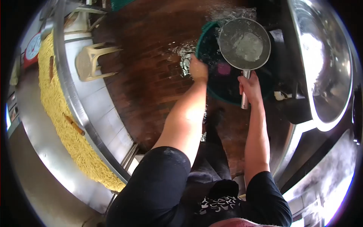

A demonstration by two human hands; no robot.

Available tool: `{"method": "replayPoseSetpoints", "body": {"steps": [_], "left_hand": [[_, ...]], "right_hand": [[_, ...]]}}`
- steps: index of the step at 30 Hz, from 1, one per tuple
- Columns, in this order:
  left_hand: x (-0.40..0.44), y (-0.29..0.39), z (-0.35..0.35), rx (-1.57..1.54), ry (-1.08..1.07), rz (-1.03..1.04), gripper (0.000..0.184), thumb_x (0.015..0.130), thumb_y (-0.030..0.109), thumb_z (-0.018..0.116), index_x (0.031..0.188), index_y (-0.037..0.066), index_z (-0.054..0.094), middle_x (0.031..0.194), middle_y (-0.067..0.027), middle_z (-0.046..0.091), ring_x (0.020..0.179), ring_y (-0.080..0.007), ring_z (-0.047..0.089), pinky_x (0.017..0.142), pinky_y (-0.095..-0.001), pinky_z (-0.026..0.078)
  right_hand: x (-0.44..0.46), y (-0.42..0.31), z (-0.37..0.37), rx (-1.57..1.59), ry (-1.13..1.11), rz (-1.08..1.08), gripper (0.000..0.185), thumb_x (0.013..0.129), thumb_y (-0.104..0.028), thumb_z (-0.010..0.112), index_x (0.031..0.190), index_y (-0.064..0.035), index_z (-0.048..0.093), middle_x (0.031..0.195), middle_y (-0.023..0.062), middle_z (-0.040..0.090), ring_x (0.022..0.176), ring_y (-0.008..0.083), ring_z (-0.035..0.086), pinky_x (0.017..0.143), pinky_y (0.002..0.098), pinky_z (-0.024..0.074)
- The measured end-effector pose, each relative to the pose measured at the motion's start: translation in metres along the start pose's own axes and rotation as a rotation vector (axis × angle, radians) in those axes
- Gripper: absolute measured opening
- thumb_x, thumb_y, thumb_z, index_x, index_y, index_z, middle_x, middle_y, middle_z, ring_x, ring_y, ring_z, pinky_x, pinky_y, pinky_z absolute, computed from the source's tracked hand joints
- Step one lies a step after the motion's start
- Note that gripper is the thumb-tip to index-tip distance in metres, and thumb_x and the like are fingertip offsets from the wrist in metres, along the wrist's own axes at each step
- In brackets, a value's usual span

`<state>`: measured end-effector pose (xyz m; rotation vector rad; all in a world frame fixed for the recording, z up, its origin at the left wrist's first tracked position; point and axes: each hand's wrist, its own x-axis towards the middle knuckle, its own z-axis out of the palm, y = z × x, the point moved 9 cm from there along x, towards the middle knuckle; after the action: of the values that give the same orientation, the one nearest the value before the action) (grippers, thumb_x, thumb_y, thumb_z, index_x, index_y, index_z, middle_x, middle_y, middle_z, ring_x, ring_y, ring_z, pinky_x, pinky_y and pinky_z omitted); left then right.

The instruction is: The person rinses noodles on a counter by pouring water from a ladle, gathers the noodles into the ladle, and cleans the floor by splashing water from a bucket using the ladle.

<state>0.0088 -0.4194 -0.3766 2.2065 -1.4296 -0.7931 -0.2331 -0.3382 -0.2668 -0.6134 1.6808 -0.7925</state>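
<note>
My right hand is wrapped around the metal handle of a round, long-handled metal dipper. The dipper is over a dark green tub on the floor; whether its bowl is solid or mesh is hard to tell. Water splashes around its far edge, and a pale, wet patch shows in its bowl. My left hand is closed on the tub's left rim, its fingertips partly hidden. Inside the tub, a pink patch shows in the dark water.
A large shiny metal bowl stands close on the right, with steam below it. On the left, yellow noodles lie along a metal counter. A beige plastic stool is beside it. The brown brick floor is wet near the tub.
</note>
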Motion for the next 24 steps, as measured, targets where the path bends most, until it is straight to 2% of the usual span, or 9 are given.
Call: {"method": "replayPoseSetpoints", "body": {"steps": [3, 4, 6, 8, 10, 14, 20, 22, 24], "left_hand": [[0.0, 0.003, -0.005, 0.064, 0.014, -0.008, 0.037, 0.08, 0.004, 0.064, 0.115, 0.002, 0.052, 0.097, -0.0263, 0.065, 0.097, -0.0473, 0.063, 0.085, -0.055, 0.049], [-0.001, 0.007, -0.008, 0.053, 0.048, 0.009, 0.035, 0.08, 0.003, 0.063, 0.113, 0.001, 0.053, 0.096, -0.0257, 0.065, 0.096, -0.0466, 0.063, 0.085, -0.0548, 0.049], [0.0, -0.003, 0.002, 0.014, -0.055, -0.036, 0.031, 0.083, 0.012, 0.064, 0.112, 0.002, 0.059, 0.099, -0.0245, 0.067, 0.1, -0.0452, 0.063, 0.088, -0.0513, 0.05], [-0.006, 0.004, -0.005, -0.1, -0.142, -0.138, 0.032, 0.085, 0.02, 0.065, 0.112, 0.002, 0.061, 0.103, -0.0244, 0.068, 0.103, -0.0446, 0.063, 0.089, -0.0495, 0.05], [-0.011, 0.01, -0.015, -0.174, -0.131, -0.118, 0.033, 0.085, 0.02, 0.065, 0.113, 0.001, 0.061, 0.104, -0.0252, 0.068, 0.103, -0.0452, 0.063, 0.089, -0.0501, 0.05], [-0.009, 0.016, -0.016, -0.263, -0.086, -0.02, 0.035, 0.086, 0.021, 0.065, 0.114, 0.0, 0.059, 0.106, -0.0269, 0.067, 0.103, -0.0463, 0.062, 0.088, -0.0513, 0.05], [-0.009, 0.021, -0.02, -0.291, 0.025, 0.118, 0.039, 0.086, 0.023, 0.066, 0.116, -0.001, 0.058, 0.109, -0.0293, 0.065, 0.103, -0.0481, 0.062, 0.087, -0.0532, 0.049], [-0.007, 0.021, -0.019, -0.258, 0.063, 0.137, 0.04, 0.086, 0.023, 0.066, 0.116, -0.001, 0.057, 0.109, -0.0301, 0.065, 0.103, -0.0487, 0.062, 0.087, -0.0539, 0.049], [-0.005, 0.016, -0.011, -0.155, 0.064, 0.092, 0.041, 0.086, 0.023, 0.066, 0.117, -0.002, 0.057, 0.11, -0.0309, 0.064, 0.103, -0.0493, 0.062, 0.086, -0.0545, 0.049]], "right_hand": [[-0.022, -0.052, 0.036, -0.12, -0.008, -0.005, 0.035, 0.084, -0.01, 0.06, 0.115, 0.0029, 0.052, 0.066, 0.0076, 0.059, 0.049, 0.016, 0.057, 0.045, 0.0345, 0.0473], [-0.022, -0.062, 0.048, -0.192, -0.008, -0.114, 0.046, 0.085, -0.007, 0.06, 0.129, -0.0003, 0.049, 0.069, 0.01, 0.061, 0.05, 0.0179, 0.058, 0.047, 0.0326, 0.0483], [-0.018, -0.083, 0.076, -0.503, 0.05, -0.349, 0.047, 0.086, -0.012, 0.062, 0.129, 0.0016, 0.049, 0.073, 0.0211, 0.065, 0.06, 0.0319, 0.066, 0.057, 0.0424, 0.0534], [-0.025, -0.106, 0.106, -0.529, 0.055, -0.4, 0.045, 0.086, -0.019, 0.066, 0.119, 0.0075, 0.047, 0.088, 0.0323, 0.068, 0.079, 0.0468, 0.068, 0.068, 0.0535, 0.054], [-0.016, -0.113, 0.139, -0.621, 0.037, -0.392, 0.042, 0.086, -0.014, 0.063, 0.116, 0.0086, 0.044, 0.085, 0.0305, 0.067, 0.078, 0.0459, 0.069, 0.07, 0.0526, 0.0562], [-0.011, -0.143, 0.191, -0.702, -0.024, -0.617, 0.026, 0.086, -0.002, 0.055, 0.108, 0.0041, 0.044, 0.094, 0.0289, 0.066, 0.078, 0.0434, 0.07, 0.069, 0.0514, 0.0575], [-0.026, -0.187, 0.193, -0.66, 0.138, -0.885, 0.026, 0.09, -0.004, 0.05, 0.116, 0.0003, 0.047, 0.101, 0.0223, 0.064, 0.082, 0.0383, 0.071, 0.068, 0.0459, 0.0597], [-0.027, -0.169, 0.156, -0.584, 0.172, -0.714, 0.031, 0.093, -0.005, 0.048, 0.124, -0.0019, 0.05, 0.105, 0.0238, 0.064, 0.085, 0.0416, 0.07, 0.07, 0.0504, 0.058], [-0.03, -0.132, 0.11, -0.514, 0.192, -0.419, 0.031, 0.097, -0.018, 0.052, 0.126, -0.0101, 0.049, 0.102, 0.0254, 0.067, 0.084, 0.0458, 0.069, 0.071, 0.056, 0.054]]}}
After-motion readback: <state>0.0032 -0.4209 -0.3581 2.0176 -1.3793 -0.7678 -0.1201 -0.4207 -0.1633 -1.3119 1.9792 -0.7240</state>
